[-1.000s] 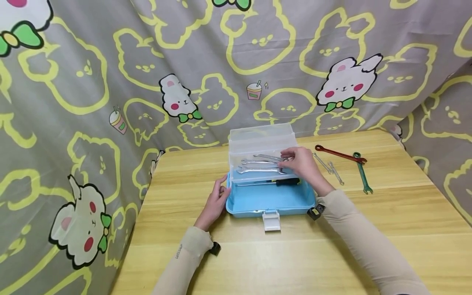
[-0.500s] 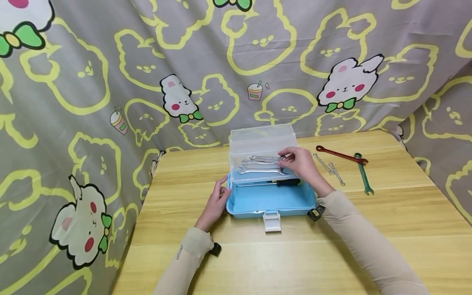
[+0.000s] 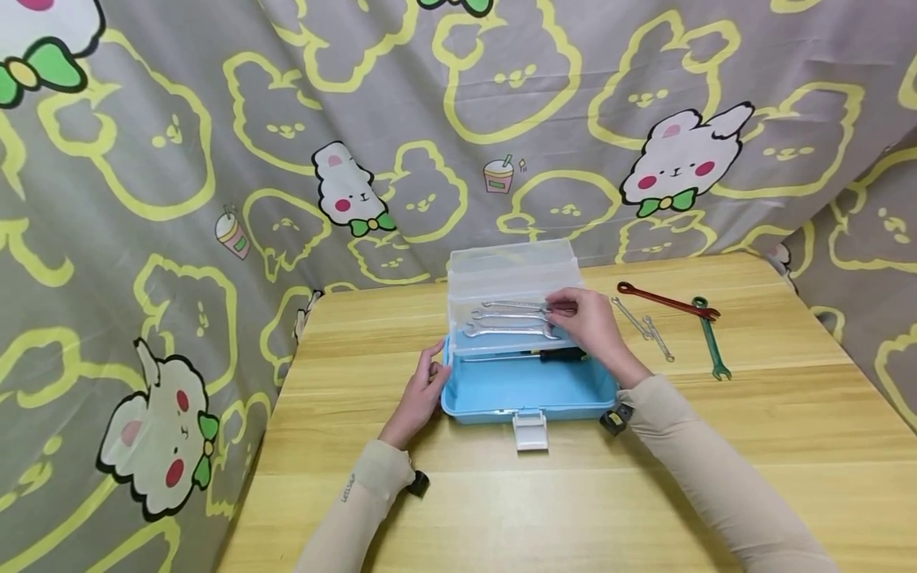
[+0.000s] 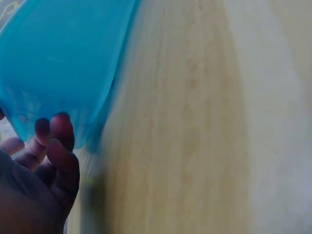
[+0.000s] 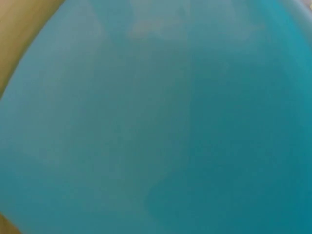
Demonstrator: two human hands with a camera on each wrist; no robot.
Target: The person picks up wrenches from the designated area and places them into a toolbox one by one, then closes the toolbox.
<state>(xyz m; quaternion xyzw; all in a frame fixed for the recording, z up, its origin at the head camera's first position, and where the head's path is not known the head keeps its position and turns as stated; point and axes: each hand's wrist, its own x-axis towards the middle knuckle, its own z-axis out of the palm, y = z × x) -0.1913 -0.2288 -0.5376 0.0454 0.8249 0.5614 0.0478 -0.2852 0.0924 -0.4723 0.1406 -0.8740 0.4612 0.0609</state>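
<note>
A blue toolbox (image 3: 530, 390) stands with its clear lid (image 3: 512, 259) raised and a clear tray (image 3: 494, 344) lifted at the back. My left hand (image 3: 421, 391) holds its left end; in the left wrist view the curled fingers (image 4: 62, 129) meet the blue wall. Over the tray, my right hand (image 3: 591, 322) pinches the right end of a silver wrench (image 3: 512, 304). Closer to me in the tray lie another silver wrench (image 3: 510, 316) and a larger one (image 3: 501, 329). Only blue plastic fills the right wrist view; that hand is out of it.
A black-handled screwdriver (image 3: 562, 355) lies inside the box below the tray. Right of the box, on the wooden table (image 3: 774, 398), are a red wrench (image 3: 659, 299), a green wrench (image 3: 711, 346) and two small silver wrenches (image 3: 632, 318). The white latch (image 3: 531, 432) hangs down in front.
The wrench in my right hand has shifted slightly left and levelled out beside the others in the tray. My left hand has stayed on the toolbox.
</note>
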